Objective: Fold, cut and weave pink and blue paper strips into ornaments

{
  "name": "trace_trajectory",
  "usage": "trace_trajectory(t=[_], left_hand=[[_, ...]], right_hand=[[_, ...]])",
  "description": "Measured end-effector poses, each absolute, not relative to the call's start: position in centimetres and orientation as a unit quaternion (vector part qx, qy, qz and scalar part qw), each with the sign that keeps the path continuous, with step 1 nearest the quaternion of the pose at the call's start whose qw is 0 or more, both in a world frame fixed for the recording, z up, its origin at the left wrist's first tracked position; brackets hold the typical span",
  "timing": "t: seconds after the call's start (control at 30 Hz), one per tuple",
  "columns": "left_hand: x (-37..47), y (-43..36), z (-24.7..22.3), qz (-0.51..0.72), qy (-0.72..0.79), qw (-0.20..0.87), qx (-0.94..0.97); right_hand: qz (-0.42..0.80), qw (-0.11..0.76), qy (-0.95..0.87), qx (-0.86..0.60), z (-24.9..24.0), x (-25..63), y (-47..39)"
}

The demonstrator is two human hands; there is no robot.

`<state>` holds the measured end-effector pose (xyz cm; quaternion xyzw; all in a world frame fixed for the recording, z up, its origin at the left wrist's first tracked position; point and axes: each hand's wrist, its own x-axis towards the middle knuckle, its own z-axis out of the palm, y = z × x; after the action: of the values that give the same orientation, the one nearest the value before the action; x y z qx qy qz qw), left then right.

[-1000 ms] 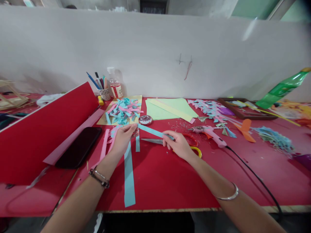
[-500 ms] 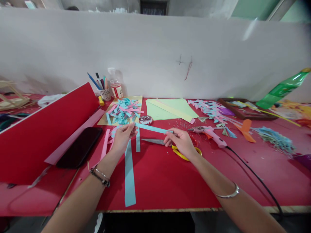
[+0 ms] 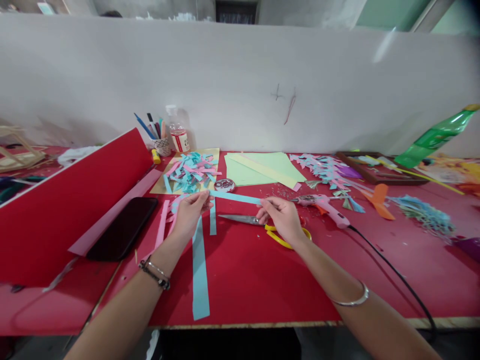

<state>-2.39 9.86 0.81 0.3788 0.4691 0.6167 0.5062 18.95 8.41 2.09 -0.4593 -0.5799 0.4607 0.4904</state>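
Observation:
A light blue paper strip point(image 3: 236, 197) is stretched between my two hands above the red table. My left hand point(image 3: 192, 209) pinches its left end; my right hand point(image 3: 279, 215) pinches the right end, which the fingers partly cover. Below my left hand lies a longer blue paper strip point(image 3: 201, 280), with a shorter blue strip point(image 3: 213, 220) beside it. Scissors with yellow handles point(image 3: 279, 237) lie under my right hand, blades pointing left. Pink paper strips point(image 3: 162, 225) lie left of my left wrist. Behind my hands is a heap of cut blue and pink paper pieces point(image 3: 191, 170).
A black phone point(image 3: 122, 227) and a propped red board point(image 3: 75, 205) stand to the left. On the right are a pink glue gun point(image 3: 324, 206) with a black cord, paper fringe point(image 3: 322, 167) and a green bottle point(image 3: 437, 137). Pale green sheets point(image 3: 251, 172) lie at the back.
My right fingers have shifted slightly on the strip, covering the end that stuck out before. The strip lies a little straighter; my left hand has hardly moved.

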Motion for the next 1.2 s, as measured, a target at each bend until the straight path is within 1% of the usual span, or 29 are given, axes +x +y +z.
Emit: trace_trajectory(t=[0.1, 0.33, 0.47, 0.57, 0.73, 0.87, 0.93, 1.0, 1.07, 1.13, 1.2], left_hand=[[-2.4, 9.8, 0.8, 0.614, 0.469, 0.503, 0.387], [-2.3, 9.8, 1.0, 0.601, 0.477, 0.506, 0.395], [-2.2, 9.6, 1.2, 0.603, 0.477, 0.509, 0.388], [-2.2, 9.6, 1.2, 0.604, 0.473, 0.515, 0.384], [-2.1, 9.6, 1.4, 0.614, 0.468, 0.511, 0.378], [-2.1, 9.3, 2.1, 0.616, 0.507, 0.444, 0.409], [-2.0, 9.1, 2.3, 0.604, 0.518, 0.421, 0.435], [-1.9, 8.9, 2.4, 0.595, 0.512, 0.414, 0.46], [-1.6, 8.7, 2.4, 0.581, 0.509, 0.409, 0.485], [-1.1, 8.4, 2.3, 0.559, 0.514, 0.401, 0.512], [-0.5, 8.0, 2.3, 0.526, 0.515, 0.398, 0.548]], right_hand=[[0.425, 0.503, -0.585, -0.474, 2.2, 19.0, 8.4], [0.389, 0.506, -0.602, -0.48, 1.8, 19.1, 8.5], [0.321, 0.501, -0.635, -0.494, 1.7, 19.4, 8.6], [0.292, 0.491, -0.658, -0.491, 1.7, 19.5, 8.6], [0.283, 0.487, -0.671, -0.482, 1.9, 19.4, 8.3], [0.337, 0.484, -0.659, -0.467, 1.7, 19.3, 8.3], [0.338, 0.499, -0.654, -0.457, 1.7, 19.4, 8.5], [0.286, 0.532, -0.661, -0.445, 1.7, 19.4, 8.6], [0.204, 0.548, -0.686, -0.434, 1.8, 19.3, 8.5], [0.135, 0.521, -0.728, -0.424, 1.8, 19.1, 8.2], [0.09, 0.469, -0.774, -0.415, 1.9, 18.7, 7.7]])
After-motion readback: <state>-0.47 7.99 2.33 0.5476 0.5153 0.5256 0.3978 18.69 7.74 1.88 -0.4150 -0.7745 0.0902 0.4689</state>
